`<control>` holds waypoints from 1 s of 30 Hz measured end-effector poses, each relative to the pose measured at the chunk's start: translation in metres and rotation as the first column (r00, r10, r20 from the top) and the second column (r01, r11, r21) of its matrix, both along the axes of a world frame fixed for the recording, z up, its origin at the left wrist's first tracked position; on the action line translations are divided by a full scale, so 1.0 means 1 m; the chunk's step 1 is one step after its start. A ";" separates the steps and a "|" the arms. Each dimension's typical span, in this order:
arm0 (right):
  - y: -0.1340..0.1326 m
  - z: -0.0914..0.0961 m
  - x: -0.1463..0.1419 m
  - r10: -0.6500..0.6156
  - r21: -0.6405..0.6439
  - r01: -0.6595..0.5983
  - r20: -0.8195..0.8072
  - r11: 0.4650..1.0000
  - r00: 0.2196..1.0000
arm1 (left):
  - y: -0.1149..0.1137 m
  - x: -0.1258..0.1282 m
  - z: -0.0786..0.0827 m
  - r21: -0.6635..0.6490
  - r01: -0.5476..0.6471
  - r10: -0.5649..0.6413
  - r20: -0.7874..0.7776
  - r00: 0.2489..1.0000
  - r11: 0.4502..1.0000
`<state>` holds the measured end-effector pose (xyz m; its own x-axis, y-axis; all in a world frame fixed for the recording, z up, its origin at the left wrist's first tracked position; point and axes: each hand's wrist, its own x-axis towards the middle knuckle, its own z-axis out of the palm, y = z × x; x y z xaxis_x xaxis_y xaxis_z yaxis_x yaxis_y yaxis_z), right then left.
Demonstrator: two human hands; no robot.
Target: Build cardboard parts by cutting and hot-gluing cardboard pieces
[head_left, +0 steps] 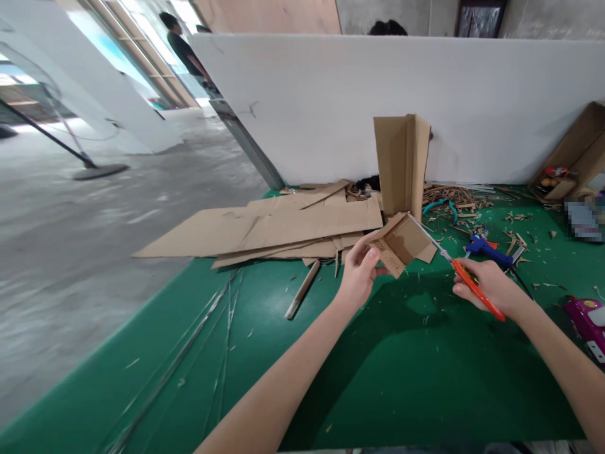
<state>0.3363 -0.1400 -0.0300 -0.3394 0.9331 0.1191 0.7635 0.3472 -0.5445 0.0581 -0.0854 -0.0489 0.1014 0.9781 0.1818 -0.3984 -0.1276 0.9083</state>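
My left hand (pixel 360 272) pinches a folded piece of brown cardboard (pixel 401 243), thumb on its near face, holding it above the green table. My right hand (pixel 489 285) is closed round the orange handles of a pair of scissors (pixel 454 263). The metal blades reach up and left along the cardboard piece's upper right edge. Right behind the held piece a taller folded cardboard (pixel 401 162) stands upright against the white board.
Flat cardboard sheets (pixel 283 227) lie left of centre on the green table (pixel 265 353). A blue glue gun (pixel 486 249), teal pliers (pixel 444 205) and cardboard scraps lie at right, a pink object (pixel 590 321) at the right edge. A white partition (pixel 331 101) backs the table; a person stands far behind.
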 end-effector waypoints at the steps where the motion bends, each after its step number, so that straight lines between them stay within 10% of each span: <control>1: 0.000 0.000 0.000 0.003 -0.006 -0.003 -0.005 1.000 1.000 | 0.000 0.000 0.000 0.002 0.004 -0.004 0.000 1.000 1.000; 30: 0.004 -0.013 -0.006 -0.152 0.200 0.111 0.205 0.973 0.967 | -0.003 0.005 -0.004 0.011 0.025 -0.025 0.021 0.999 1.000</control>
<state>0.3300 -0.1356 -0.0431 -0.2524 0.9396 0.2313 0.9019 0.3150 -0.2956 0.0630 -0.0883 -0.0529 0.1218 0.9732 0.1950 -0.4206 -0.1273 0.8983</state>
